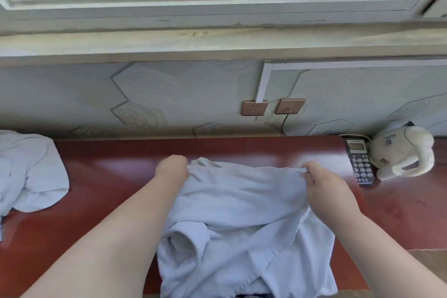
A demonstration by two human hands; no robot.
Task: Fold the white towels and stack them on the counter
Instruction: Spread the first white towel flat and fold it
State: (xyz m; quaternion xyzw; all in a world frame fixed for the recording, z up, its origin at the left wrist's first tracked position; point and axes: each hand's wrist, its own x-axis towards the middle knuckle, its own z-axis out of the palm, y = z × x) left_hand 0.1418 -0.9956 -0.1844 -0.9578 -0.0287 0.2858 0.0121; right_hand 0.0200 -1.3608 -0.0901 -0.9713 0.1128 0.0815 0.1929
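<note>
A white towel [242,203] lies rumpled across the middle of the red-brown counter [116,172], its near part hanging over the front edge. My left hand [173,168] grips its far left corner, fingers curled under the cloth. My right hand [321,182] pinches the far right edge between thumb and fingers. The far edge is stretched between both hands, just above the counter. A second white towel [31,172] lies crumpled in a heap at the counter's left end.
A cordless phone [360,162] and a pale stuffed toy [404,152] sit at the back right of the counter. Two wall sockets [273,107] with a cord are behind, below a window sill [217,41].
</note>
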